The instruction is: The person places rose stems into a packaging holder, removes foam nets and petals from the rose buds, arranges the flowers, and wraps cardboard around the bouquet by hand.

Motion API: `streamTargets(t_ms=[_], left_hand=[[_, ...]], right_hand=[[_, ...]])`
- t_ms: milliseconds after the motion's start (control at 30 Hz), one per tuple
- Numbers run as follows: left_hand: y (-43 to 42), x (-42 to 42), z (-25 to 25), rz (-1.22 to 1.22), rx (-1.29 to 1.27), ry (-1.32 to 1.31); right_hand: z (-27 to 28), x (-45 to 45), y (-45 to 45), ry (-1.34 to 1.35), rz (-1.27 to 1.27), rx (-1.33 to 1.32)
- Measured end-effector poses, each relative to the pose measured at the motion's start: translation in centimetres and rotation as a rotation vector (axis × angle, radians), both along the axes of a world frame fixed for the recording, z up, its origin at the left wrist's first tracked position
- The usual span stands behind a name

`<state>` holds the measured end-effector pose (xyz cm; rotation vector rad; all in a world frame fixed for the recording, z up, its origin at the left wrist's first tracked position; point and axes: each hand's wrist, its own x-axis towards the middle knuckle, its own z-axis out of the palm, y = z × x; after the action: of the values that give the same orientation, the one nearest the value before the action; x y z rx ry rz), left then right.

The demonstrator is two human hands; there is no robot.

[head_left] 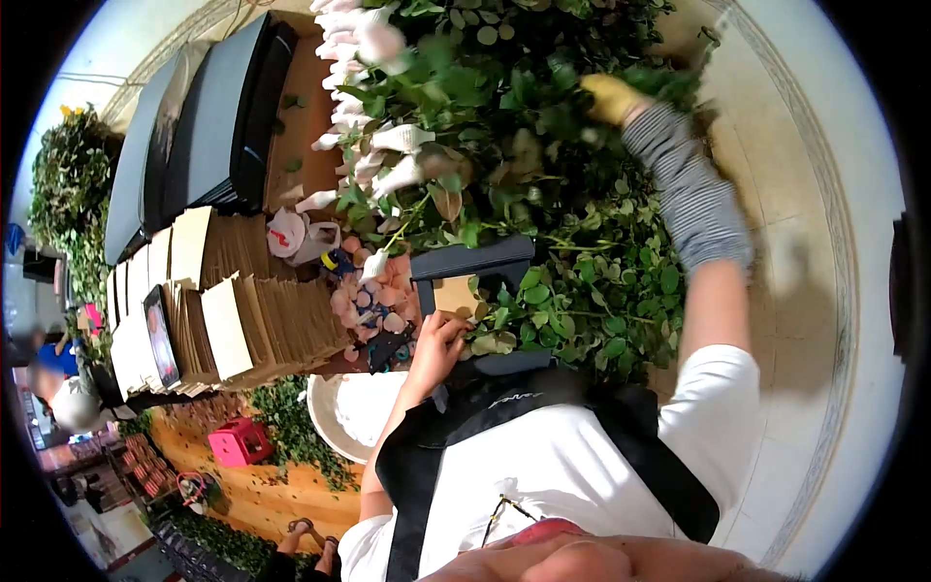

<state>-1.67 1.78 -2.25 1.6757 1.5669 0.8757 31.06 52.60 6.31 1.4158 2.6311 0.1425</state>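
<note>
My left hand (pixel 439 346) is bare, its fingers bent against a brown cardboard piece (pixel 454 297) in a dark frame-like holder (pixel 472 258). My right hand (pixel 613 99), in a yellow glove with a striped sleeve, is closed around a leafy stem amid the foliage, blurred by motion. That stem appears to belong to a rose (pixel 383 45) with a pale pink head, smeared too. Several more roses, their heads in white net sleeves (pixel 403 138), lie with their heads to the left. One sleeved rose head (pixel 374 265) lies just beyond my left hand.
Stacks of cardboard sheets (pixel 276 325) stand at left, with a phone (pixel 161 335) propped against them. Large dark panels (pixel 218 116) rise behind. Pink petals (pixel 390 291) litter the surface. A white tub (pixel 354 412) and pink stool (pixel 240 442) are below; another person (pixel 73 398) is far left.
</note>
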Motion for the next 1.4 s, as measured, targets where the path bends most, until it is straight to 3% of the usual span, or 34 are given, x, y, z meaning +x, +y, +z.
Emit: streamTargets(t_ms=[100, 133, 200, 267, 333, 400, 433, 467, 533, 600, 667, 700, 767, 800, 867, 900, 933, 1000, 1033, 1100, 1133, 1200, 1233, 1333, 1367, 1400], left_hand=[[0.0, 0.1, 0.3, -0.008, 0.003, 0.019], [0.1, 0.1, 0.3, -0.013, -0.007, 0.024], [0.2, 0.1, 0.5, -0.028, -0.013, 0.039], [0.5, 0.0, 0.9, -0.018, -0.046, 0.019], [0.7, -0.4, 0.1, -0.037, -0.038, 0.012], [0.8, -0.6, 0.2, -0.049, -0.011, 0.037], [0.9, -0.4, 0.8, -0.026, -0.078, 0.004], [0.9, -0.4, 0.9, -0.030, -0.078, 0.010], [0.9, -0.6, 0.6, -0.051, -0.040, 0.031], [0.8, -0.9, 0.4, -0.050, -0.036, 0.048], [0.9, -0.7, 0.4, -0.049, -0.049, -0.011], [1.0, -0.8, 0.4, -0.064, -0.055, 0.004], [0.9, -1.0, 0.3, -0.066, -0.037, -0.021], [0.9, -1.0, 0.2, -0.074, -0.027, -0.035], [0.9, -0.8, -0.3, -0.042, 0.050, -0.039], [0.8, -0.7, -0.4, -0.029, 0.037, -0.058], [0.8, -0.7, -0.4, -0.025, 0.031, -0.073], [0.8, -0.6, 0.1, -0.031, 0.035, -0.082], [0.8, -0.6, 0.0, -0.029, 0.045, -0.067], [0.7, -1.0, -0.4, -0.060, 0.039, -0.012], [0.9, -1.0, -0.5, -0.058, 0.037, -0.013], [0.8, -0.9, -0.6, -0.038, 0.005, -0.016], [0.8, -0.9, -0.6, -0.044, 0.005, -0.003], [1.0, -1.1, -0.2, -0.072, -0.010, 0.012], [1.0, -1.1, 0.1, -0.060, -0.015, 0.020], [1.0, -1.0, 0.2, -0.065, -0.013, 0.005]], right_hand=[[-8.6, -4.8, -9.9, 0.501, -0.133, 0.251], [-9.6, -6.5, -12.1, 0.512, -0.231, 0.326], [-10.7, -6.9, -13.3, 0.475, -0.165, 0.494], [-5.4, -8.0, -16.1, 0.486, -0.207, 0.510], [-2.7, -8.8, -15.8, 0.722, -0.012, 0.543], [-3.3, -9.4, -16.7, 0.692, 0.046, 0.353], [-5.5, -9.1, -15.8, 0.476, -0.017, 0.290], [-7.1, -8.5, -14.8, 0.481, -0.022, 0.291], [-9.5, -7.9, -12.7, 0.018, -0.048, 0.144], [-9.0, -8.4, -11.4, -0.038, -0.039, 0.047], [-8.3, -8.1, -10.7, -0.203, 0.063, 0.128], [-7.7, -7.5, -9.7, -0.180, 0.193, 0.169], [-6.5, -7.6, -7.6, -0.056, 0.067, 0.153], [-1.6, -8.2, -9.3, -0.133, 0.082, 0.301], [3.4, -8.1, -10.6, 0.053, 0.089, 0.445], [5.3, -7.5, -12.8, 0.446, 0.205, 0.586], [5.3, -7.6, -13.7, 0.499, 0.134, 0.624], [0.0, -6.6, -12.1, 0.223, -0.038, 0.427], [0.1, -6.5, -14.5, 0.200, -0.078, 0.208], [-3.4, -6.2, -16.2, 0.540, -0.124, -0.130], [-5.1, -6.1, -16.9, 0.677, 0.023, -0.211], [-5.2, -6.9, -18.8, 0.364, 0.106, -0.090], [-5.6, -6.9, -18.1, 0.005, 0.119, 0.015], [-8.8, -4.4, -15.8, 0.083, 0.330, 0.214], [-8.4, -5.4, -14.1, -0.061, 0.212, 0.035], [-10.7, -5.3, -12.0, 0.074, 0.097, 0.065]])
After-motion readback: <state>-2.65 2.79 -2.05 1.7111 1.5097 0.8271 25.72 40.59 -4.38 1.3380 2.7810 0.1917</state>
